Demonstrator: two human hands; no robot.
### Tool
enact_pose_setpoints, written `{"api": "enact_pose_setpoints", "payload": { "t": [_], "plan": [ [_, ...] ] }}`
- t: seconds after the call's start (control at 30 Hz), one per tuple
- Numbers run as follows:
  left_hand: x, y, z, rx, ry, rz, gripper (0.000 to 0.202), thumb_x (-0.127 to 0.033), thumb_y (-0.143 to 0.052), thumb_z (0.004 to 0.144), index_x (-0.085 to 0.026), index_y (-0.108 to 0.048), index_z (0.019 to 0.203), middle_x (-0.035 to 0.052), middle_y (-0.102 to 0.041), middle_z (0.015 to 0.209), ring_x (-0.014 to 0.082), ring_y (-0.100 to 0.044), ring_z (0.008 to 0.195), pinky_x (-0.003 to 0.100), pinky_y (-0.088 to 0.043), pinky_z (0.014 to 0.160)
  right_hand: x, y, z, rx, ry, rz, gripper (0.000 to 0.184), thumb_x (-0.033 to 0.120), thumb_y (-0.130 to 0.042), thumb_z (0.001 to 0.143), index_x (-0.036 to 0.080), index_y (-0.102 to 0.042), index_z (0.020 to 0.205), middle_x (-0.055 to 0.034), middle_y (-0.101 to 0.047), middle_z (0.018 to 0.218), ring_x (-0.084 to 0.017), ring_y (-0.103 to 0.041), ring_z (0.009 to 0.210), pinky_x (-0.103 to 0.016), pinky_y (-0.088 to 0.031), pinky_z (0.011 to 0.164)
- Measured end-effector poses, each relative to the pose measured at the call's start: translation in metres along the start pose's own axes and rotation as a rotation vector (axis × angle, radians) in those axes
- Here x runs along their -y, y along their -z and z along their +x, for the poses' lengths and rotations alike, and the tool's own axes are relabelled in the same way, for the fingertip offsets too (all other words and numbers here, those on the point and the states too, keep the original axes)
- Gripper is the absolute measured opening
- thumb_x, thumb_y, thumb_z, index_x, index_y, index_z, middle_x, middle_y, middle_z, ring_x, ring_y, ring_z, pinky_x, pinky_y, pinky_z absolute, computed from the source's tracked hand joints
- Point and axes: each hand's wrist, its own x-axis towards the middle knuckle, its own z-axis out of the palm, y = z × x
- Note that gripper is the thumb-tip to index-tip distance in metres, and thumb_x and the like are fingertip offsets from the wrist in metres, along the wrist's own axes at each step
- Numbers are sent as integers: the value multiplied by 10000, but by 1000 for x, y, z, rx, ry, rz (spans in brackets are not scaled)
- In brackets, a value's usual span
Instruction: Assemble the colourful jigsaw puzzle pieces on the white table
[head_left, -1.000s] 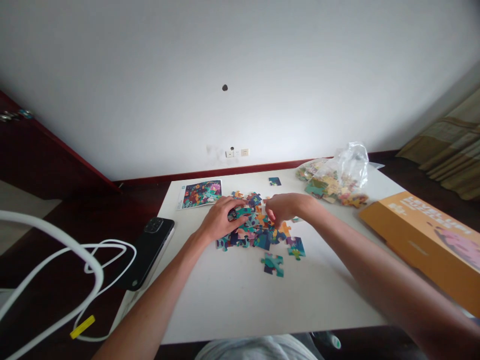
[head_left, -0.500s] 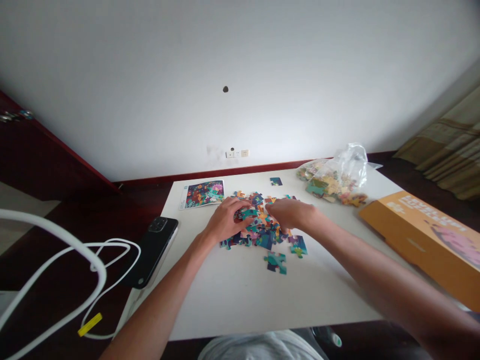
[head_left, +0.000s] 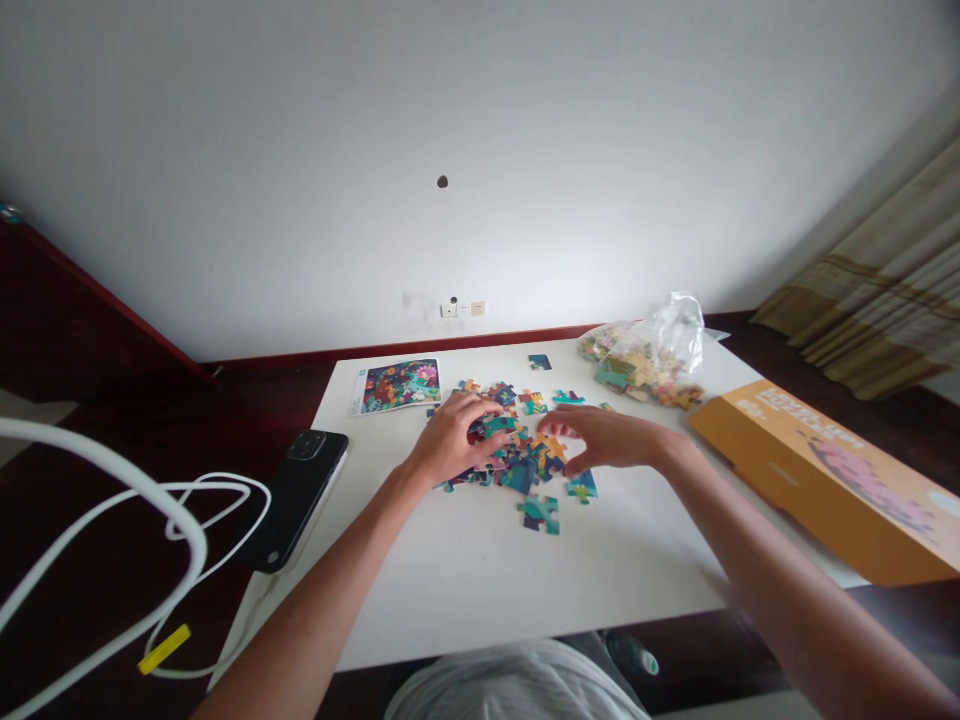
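Note:
A heap of colourful jigsaw pieces (head_left: pixel 525 465) lies in the middle of the white table (head_left: pixel 480 580). My left hand (head_left: pixel 454 440) rests on the heap's left side, fingers curled down onto the pieces. My right hand (head_left: pixel 604 437) hovers over the heap's right side with fingers spread and nothing in them. A joined teal cluster of pieces (head_left: pixel 540 513) lies apart, nearer to me. One loose piece (head_left: pixel 582 487) lies just under my right hand. A single dark piece (head_left: pixel 539 362) sits alone at the table's far edge.
A small reference picture card (head_left: pixel 393 385) lies at the far left. A clear bag of more pieces (head_left: pixel 649 355) sits at the far right. An orange puzzle box (head_left: pixel 832 475) is on the right, a black phone (head_left: pixel 294 495) overhangs the left edge, with white cable (head_left: pixel 112 510) beside it.
My right hand has lifted off the heap, opened its fingers and drifted right. The left hand stays on the pieces. The camera has turned slightly to the right.

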Motion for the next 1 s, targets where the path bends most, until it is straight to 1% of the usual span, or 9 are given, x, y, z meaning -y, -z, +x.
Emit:
{"api": "enact_pose_setpoints", "payload": {
  "t": [0.03,0.13,0.2,0.4,0.5,0.6,0.87,0.93,1.0],
  "plan": [
    [0,1,0,-8,0,-4,296,-421,-681,970,-256,-686,1215,47,-708,1218,253,-622,1169,415,-491,1030,-1,-4,-7,-45,9,-4,473,369,-796,782,278,-669,1228,-65,-689,1201,-259,-647,1083,-359,-503,900],
    [2,1,0,-37,7,-13,292,-438,-652,989,-254,-692,1211,51,-715,1194,255,-630,1145,416,-496,1011,-2,-19,-22,-168,40,-11,216,368,-679,900,263,-703,1086,-67,-692,1142,-235,-652,1008,-365,-501,870],
    [4,1,0,-48,16,-17,297,-445,-648,990,-255,-694,1214,54,-716,1189,258,-633,1138,416,-499,1002,-2,-28,-28,-234,68,10,150,339,-625,941,249,-702,1034,-64,-699,1094,-217,-651,956,-358,-503,847],
    [4,-1,0,-49,16,-37,259,-413,-658,983,-267,-705,1192,44,-720,1181,251,-636,1142,406,-493,1012,13,-57,-41,-446,21,124,150,323,-634,956,251,-687,1077,-60,-713,1103,-212,-657,983,-366,-517,899],
    [5,-1,0,-53,17,-44,262,-424,-655,986,-264,-705,1187,44,-722,1179,250,-637,1138,409,-490,1017,25,-75,-47,-496,-21,119,127,333,-628,968,251,-690,1042,-60,-715,1032,-220,-657,943,-378,-522,878],
    [6,-2,0,-53,19,-47,257,-421,-654,986,-261,-702,1182,43,-721,1181,247,-636,1137,406,-489,1018,32,-89,-51,-541,-70,119,176,350,-656,954,254,-687,1097,-63,-717,1017,-221,-665,905,-380,-536,859],
    [6,0,0,-50,27,-30,274,-425,-639,991,-257,-696,1199,56,-719,1186,255,-632,1149,412,-496,1021,31,-89,-58,-559,-115,109,188,362,-600,981,254,-711,1088,-74,-723,1025,-225,-689,892,-390,-560,862],
    [6,0,0,-51,29,-25,271,-417,-644,987,-258,-697,1200,56,-721,1185,257,-634,1150,421,-496,1031,31,-87,-60,-543,-112,105,218,351,-596,978,256,-699,1146,-85,-719,1077,-236,-696,917,-405,-566,879],
    [6,0,0,-50,30,-22,266,-414,-647,984,-262,-699,1196,54,-724,1188,258,-636,1149,427,-498,1034,31,-87,-60,-552,-94,91,323,356,-624,961,275,-652,1273,-99,-694,1223,-263,-690,1041,-432,-560,944]
  ]
}}
